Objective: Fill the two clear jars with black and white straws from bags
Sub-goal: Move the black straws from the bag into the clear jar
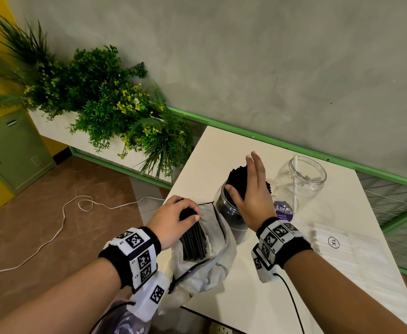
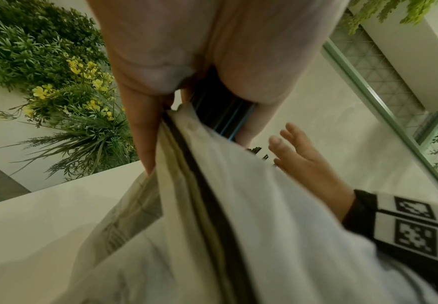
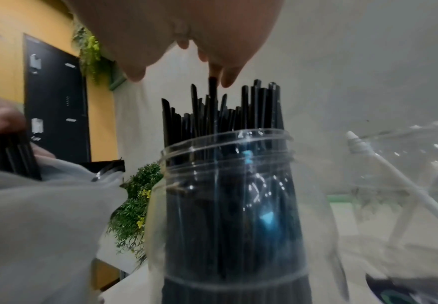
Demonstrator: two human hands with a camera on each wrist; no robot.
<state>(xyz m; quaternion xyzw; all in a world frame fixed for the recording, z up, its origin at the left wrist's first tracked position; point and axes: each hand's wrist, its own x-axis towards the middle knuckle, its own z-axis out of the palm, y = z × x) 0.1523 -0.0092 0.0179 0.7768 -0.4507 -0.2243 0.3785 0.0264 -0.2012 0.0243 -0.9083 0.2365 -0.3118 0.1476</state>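
A clear jar (image 1: 231, 215) (image 3: 228, 205) packed with black straws (image 1: 237, 180) (image 3: 220, 115) stands mid-table. My right hand (image 1: 250, 189) lies flat and open against the straw tops, fingers straight. My left hand (image 1: 173, 218) grips a bundle of black straws (image 1: 195, 239) (image 2: 220, 117) that stands in a translucent zip bag (image 1: 212, 259) (image 2: 225, 205). A second clear jar (image 1: 301, 182) (image 3: 407, 164) on the right holds a single white straw (image 1: 295, 182) (image 3: 384, 170). A flat bag of white straws (image 1: 335, 242) lies at the right.
The white table (image 1: 246, 295) stands against a grey wall with a green rail (image 1: 270, 141). A planter of green plants (image 1: 106, 97) is to the left. A white cord (image 1: 53, 232) runs over the brown floor, by a green cabinet (image 1: 12, 150).
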